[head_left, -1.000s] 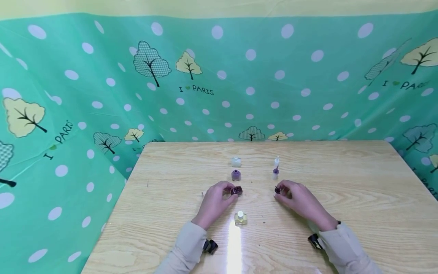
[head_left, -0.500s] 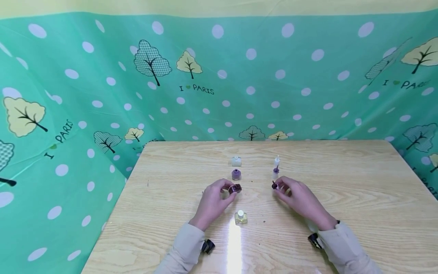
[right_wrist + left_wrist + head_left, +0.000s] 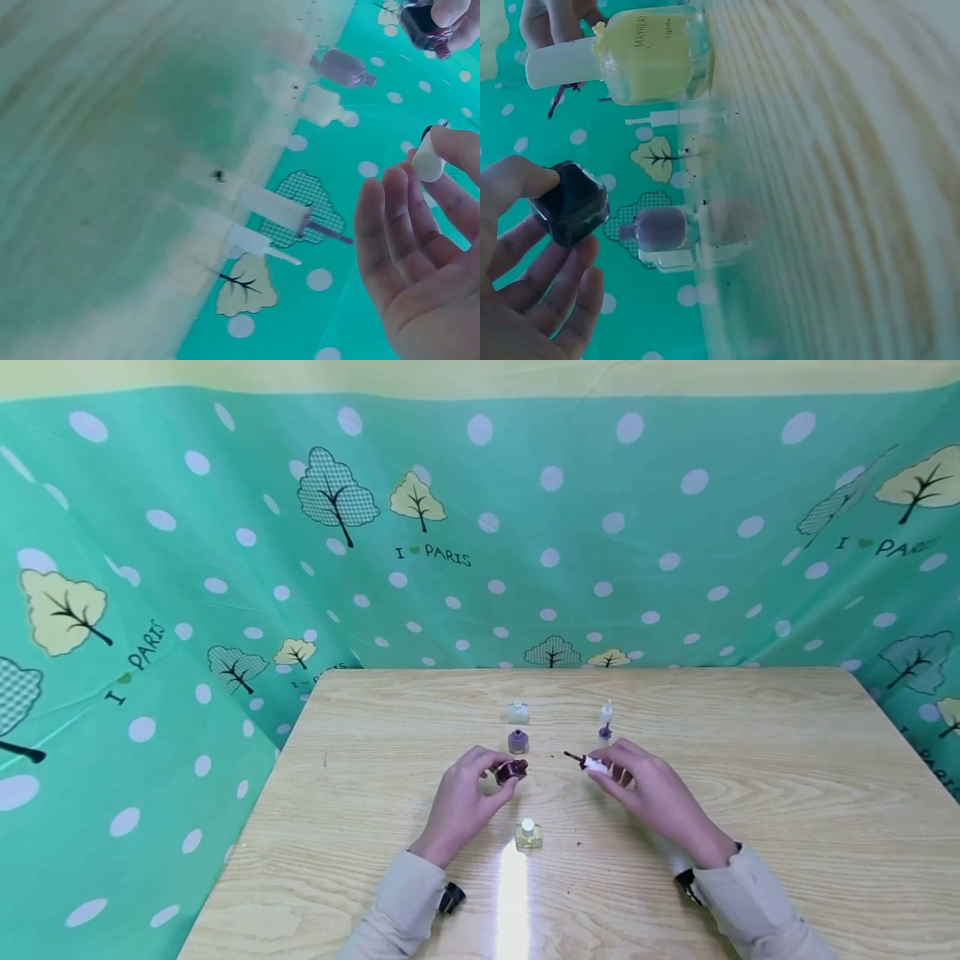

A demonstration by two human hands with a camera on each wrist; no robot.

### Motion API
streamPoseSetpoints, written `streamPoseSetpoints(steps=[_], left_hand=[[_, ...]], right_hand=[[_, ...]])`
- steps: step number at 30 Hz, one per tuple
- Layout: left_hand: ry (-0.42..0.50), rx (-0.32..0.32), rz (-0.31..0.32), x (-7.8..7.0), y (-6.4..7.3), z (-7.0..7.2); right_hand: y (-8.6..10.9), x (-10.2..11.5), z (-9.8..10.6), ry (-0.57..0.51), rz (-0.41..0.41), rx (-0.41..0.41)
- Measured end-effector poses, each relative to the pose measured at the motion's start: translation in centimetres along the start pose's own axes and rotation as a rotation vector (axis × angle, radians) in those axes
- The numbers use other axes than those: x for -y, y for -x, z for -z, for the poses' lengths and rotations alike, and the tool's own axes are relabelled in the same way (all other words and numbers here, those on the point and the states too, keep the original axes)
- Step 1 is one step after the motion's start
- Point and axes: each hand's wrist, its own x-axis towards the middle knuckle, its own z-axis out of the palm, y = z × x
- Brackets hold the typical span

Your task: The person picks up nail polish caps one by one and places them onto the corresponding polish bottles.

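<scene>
My left hand [image 3: 467,793] holds a small dark red nail polish bottle [image 3: 512,771] between thumb and fingers. The bottle is uncapped, lifted off the table and tilted with its neck toward the right. In my right hand [image 3: 654,785], thumb and fingers pinch a white nail polish cap [image 3: 596,765]. Its dark red brush [image 3: 573,756] points left toward the bottle, with a gap between them. In the left wrist view the bottle [image 3: 571,204] looks almost black. The right wrist view shows the cap [image 3: 428,160] at my fingertips, its brush mostly hidden.
A capped yellow polish bottle [image 3: 528,837] stands nearer me. Beyond my left hand are open purple [image 3: 517,742] and whitish [image 3: 517,713] bottles. Beyond my right hand, a purple-brushed cap [image 3: 604,735] and a white-brushed cap [image 3: 607,713] stand brush-up on the wooden table [image 3: 390,727].
My right hand has raised the cap and turned it, so its brush swings from upward to leftward. My left hand has lifted the dark red bottle slightly and tipped its neck rightward.
</scene>
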Motion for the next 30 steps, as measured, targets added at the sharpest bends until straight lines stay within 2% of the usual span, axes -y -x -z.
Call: streamPoseSetpoints(steps=[10, 17, 30], left_hand=[[-0.029, -0.022, -0.088, -0.5, 0.1, 0.4], [-0.077, -0.036, -0.15, -0.9, 0.2, 0.5], [-0.097, -0.053, -0.19, -1.3, 0.2, 0.5]], right_hand=[[0.0, 1.8, 0.1, 0.017, 0.1, -0.03], [0.0, 2.6, 0.1, 0.035, 0.132, -0.031], [-0.2, 3.1, -0.3, 0.069, 0.18, -0.027]])
